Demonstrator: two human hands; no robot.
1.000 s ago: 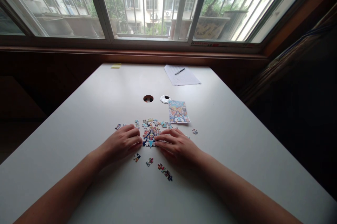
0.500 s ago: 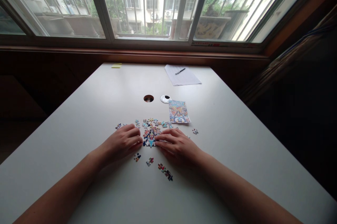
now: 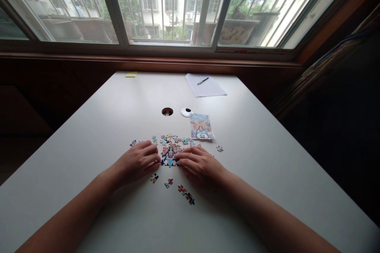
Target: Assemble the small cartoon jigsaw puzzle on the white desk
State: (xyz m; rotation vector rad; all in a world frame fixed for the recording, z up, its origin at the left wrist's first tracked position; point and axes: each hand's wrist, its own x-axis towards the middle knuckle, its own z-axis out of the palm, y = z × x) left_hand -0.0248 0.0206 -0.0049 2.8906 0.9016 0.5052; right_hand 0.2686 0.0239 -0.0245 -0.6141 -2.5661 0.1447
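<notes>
A partly joined jigsaw puzzle (image 3: 170,157) lies on the white table between my hands, with a blue and dark figure in it. My left hand (image 3: 144,157) is closed, its curled fingertips against the puzzle's lower left edge. From the other side, my right hand (image 3: 197,160) holds the right edge, fingers bent and tips on the pieces. Its palm hides part of that side. Loose jigsaw pieces (image 3: 169,138) are spread just beyond the puzzle. Nearer me lie a small piece (image 3: 154,177), another piece (image 3: 168,183) and a short joined strip (image 3: 186,194).
A picture sheet (image 3: 202,126) lies behind my right hand, beside a round silver cover (image 3: 187,112). Left of that is a cable hole (image 3: 167,111). Papers (image 3: 204,88) with a pen (image 3: 203,80) and a yellow sticky note (image 3: 131,74) lie at the far edge.
My right fingertips have shifted very slightly to the right along the puzzle's lower edge. My left hand stays at the left edge, and the loose pieces lie as before.
</notes>
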